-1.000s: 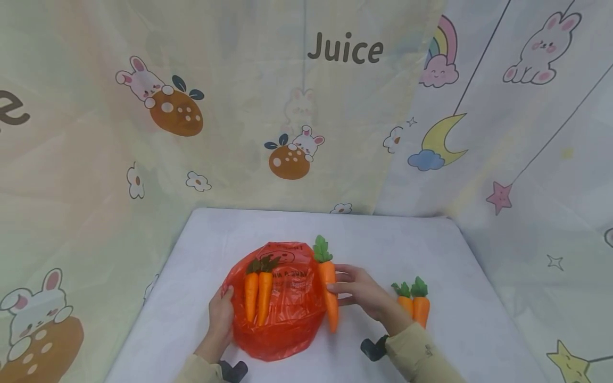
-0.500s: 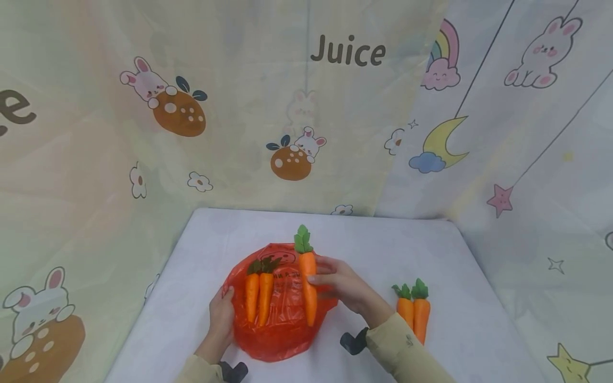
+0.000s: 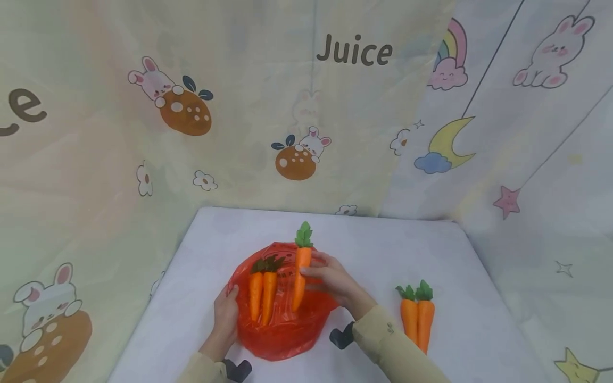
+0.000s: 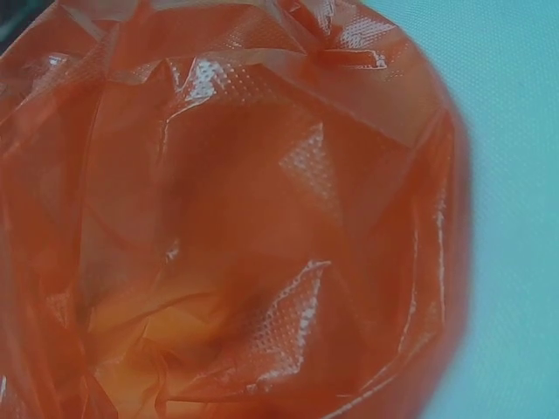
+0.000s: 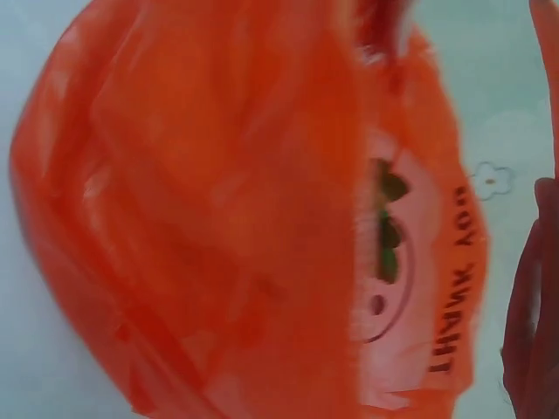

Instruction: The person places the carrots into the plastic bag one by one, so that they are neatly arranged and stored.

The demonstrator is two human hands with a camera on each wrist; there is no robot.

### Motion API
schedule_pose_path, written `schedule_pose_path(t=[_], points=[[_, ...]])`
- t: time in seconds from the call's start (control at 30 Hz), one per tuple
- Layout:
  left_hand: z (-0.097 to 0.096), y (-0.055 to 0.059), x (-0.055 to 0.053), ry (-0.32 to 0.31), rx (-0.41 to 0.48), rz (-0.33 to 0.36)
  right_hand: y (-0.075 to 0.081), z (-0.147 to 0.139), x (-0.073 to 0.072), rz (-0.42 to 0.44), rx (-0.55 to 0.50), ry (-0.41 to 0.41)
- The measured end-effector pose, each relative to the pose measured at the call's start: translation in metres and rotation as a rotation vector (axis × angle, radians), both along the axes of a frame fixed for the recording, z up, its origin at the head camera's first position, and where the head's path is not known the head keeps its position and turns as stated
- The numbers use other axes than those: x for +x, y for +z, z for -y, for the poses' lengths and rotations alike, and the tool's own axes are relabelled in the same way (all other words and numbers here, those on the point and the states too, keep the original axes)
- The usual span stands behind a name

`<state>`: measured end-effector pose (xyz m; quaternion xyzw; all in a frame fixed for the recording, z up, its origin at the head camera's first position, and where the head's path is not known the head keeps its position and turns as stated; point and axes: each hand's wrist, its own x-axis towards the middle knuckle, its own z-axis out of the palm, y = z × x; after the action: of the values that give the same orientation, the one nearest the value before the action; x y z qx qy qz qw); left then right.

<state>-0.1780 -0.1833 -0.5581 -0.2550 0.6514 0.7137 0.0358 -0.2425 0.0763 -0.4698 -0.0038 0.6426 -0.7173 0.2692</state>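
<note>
A red plastic bag (image 3: pixel 282 343) lies spread with its mouth open on the white table. My left hand (image 3: pixel 225 314) pinches its left rim, thumb on top. Two orange carrots with dark green leaves, one (image 3: pixel 256 295) beside the other (image 3: pixel 270 295), lie in the bag. Over the bag's right part, my right hand (image 3: pixel 335 279) holds another carrot (image 3: pixel 300 279) upright, its leaves up and tip down. Red film (image 4: pixel 244 209) fills most of the left wrist view. In the right wrist view, fingers (image 5: pixel 528 305) show at the right edge, beside the bag (image 5: pixel 201 209).
Two more carrots, a left one (image 3: pixel 409 319) and a right one (image 3: pixel 425 324), lie side by side on the right of the table (image 3: pixel 373 239). A printed cloth (image 3: pixel 239 106) hangs behind and along both sides. Black wrist devices sit by both sleeves.
My right hand has carried its carrot left, from the bag's right edge to over its opening, with the tip now swung left. The left hand keeps its hold on the rim.
</note>
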Motion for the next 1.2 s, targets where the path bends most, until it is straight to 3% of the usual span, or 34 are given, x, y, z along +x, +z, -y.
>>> schedule_pose_path(t=[0.3,0.77,1.1,1.2], points=[[-0.002,0.001,0.0,-0.005,0.021,-0.012,-0.023,0.023,-0.004,-0.009,0.122,-0.057],[-0.003,-0.001,-0.001,-0.005,-0.007,0.004,-0.062,0.042,0.001,-0.132,0.405,-0.058],[-0.007,-0.003,-0.001,-0.009,-0.033,0.01,-0.074,0.048,0.004,-0.087,0.454,-0.06],[-0.008,-0.003,-0.001,-0.008,-0.034,0.01,-0.077,0.05,0.003,-0.11,0.481,-0.045]])
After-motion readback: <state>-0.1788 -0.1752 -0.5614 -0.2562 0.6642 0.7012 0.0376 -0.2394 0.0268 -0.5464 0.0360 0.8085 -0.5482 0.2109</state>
